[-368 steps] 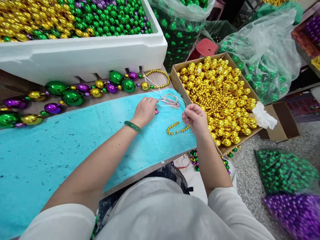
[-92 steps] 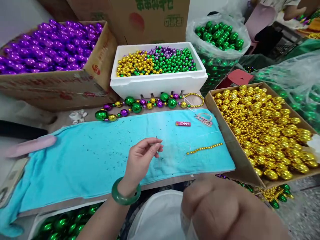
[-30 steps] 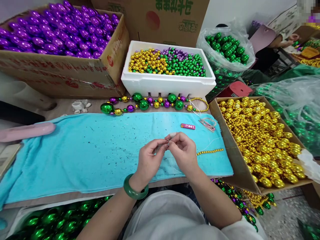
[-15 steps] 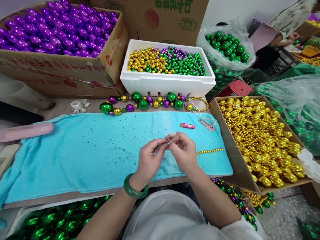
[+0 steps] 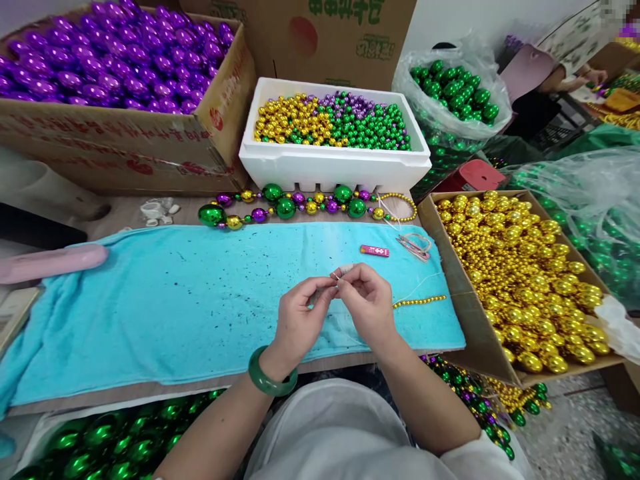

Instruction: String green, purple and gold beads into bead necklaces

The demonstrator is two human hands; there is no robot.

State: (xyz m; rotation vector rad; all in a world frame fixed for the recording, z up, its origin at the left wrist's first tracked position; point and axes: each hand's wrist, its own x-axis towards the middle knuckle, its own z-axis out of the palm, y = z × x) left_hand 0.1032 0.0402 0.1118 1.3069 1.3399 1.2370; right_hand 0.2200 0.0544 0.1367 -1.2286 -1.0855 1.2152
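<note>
My left hand (image 5: pixel 302 321) and my right hand (image 5: pixel 369 305) meet fingertip to fingertip above the turquoise towel (image 5: pixel 200 293). Both are closed in a pinch on a thin whitish string, whose short end shows between the fingertips. A white wrap covers part of a finger on my right hand. Just right of that hand, a pale string (image 5: pixel 419 285) runs over the towel beside a short row of small gold beads (image 5: pixel 420 302). A pink lighter-like stick (image 5: pixel 375 251) and a loose bundle of pinkish cord (image 5: pixel 415 247) lie beyond my hands.
Behind the towel lies a green, gold and purple bead necklace (image 5: pixel 285 208), before a white foam box (image 5: pixel 335 167) of small beads. Cardboard boxes hold purple beads (image 5: pixel 130 60) and gold beads (image 5: pixel 525 280). A pink handle (image 5: pixel 55 262) lies left. Another person's hand (image 5: pixel 595 76) shows at upper right.
Hardly anything differs. My fingertips shift very slightly on the string, and both hands stay pinched together in the same place.
</note>
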